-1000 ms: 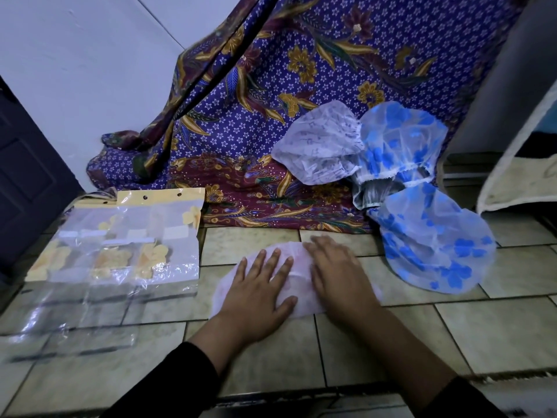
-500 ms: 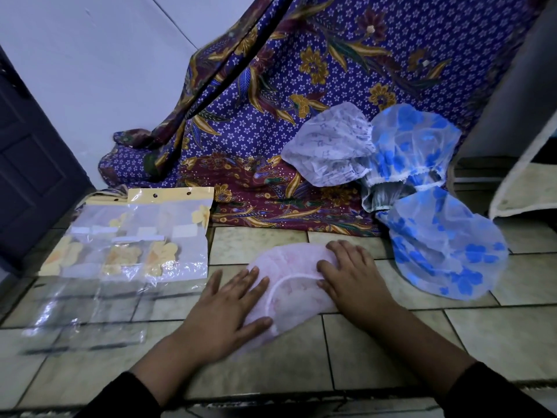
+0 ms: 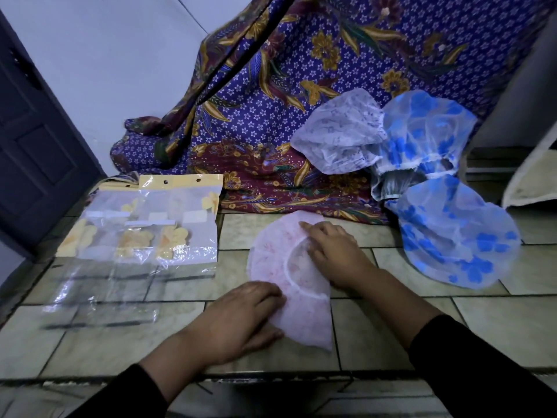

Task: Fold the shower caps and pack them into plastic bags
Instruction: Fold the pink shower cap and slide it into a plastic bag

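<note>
- Pink shower cap (image 3: 289, 267) lies flat on the tiled floor (image 3: 376, 336), right in front of me. It looks folded over on itself, with the elastic rim showing as a curve.
- Right hand (image 3: 334, 254) presses down on the cap's far right side, grip slack, fingers straight, holding nothing.
- Left hand (image 3: 238, 318) covers the near left edge, fingers on top and thumb beside the hem. I can't tell whether that grip pinches the plastic or only rests on it.
- Plastic bags (image 3: 141, 230) lie to the left, near the cap. They look empty.
- Blue shower caps (image 3: 452, 236) and a white shower cap (image 3: 340, 131) sit unfolded against the patterned cloth (image 3: 301, 70).
- My read: early stage. The first cap is mid-fold, nothing is packed, and at least three caps are waiting.
</note>
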